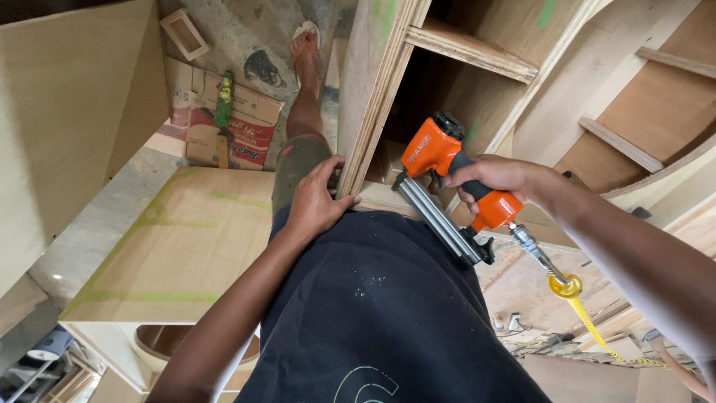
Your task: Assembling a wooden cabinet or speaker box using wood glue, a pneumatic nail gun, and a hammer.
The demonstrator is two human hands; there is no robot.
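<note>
The right hand (488, 179) is clamped round the black grip of an orange nailer (447, 186), just right of frame centre, forefinger near the trigger. The nailer's nose points up toward the plywood cabinet (388, 82) at 12 o'clock, and its long metal magazine (440, 220) slopes down toward 5 o'clock. A yellow coiled air hose (589, 321) runs off from the coupler under the grip toward 4 o'clock.

The left hand (317, 198) lies at 9 o'clock of the nailer, fingers curled over the cabinet's front edge, pressing on it and grasping nothing loose.

The nailer looks rigid and fairly heavy, metal-bodied, with weight forward in the head; the rubbery grip is the sound place to hold it, well clear of the nose. The hose would likely tug at it. The plywood edge looks stiff and rough.

A flat board (171, 246) lies at 9 o'clock, a cardboard box (246, 127) at 11.
</note>
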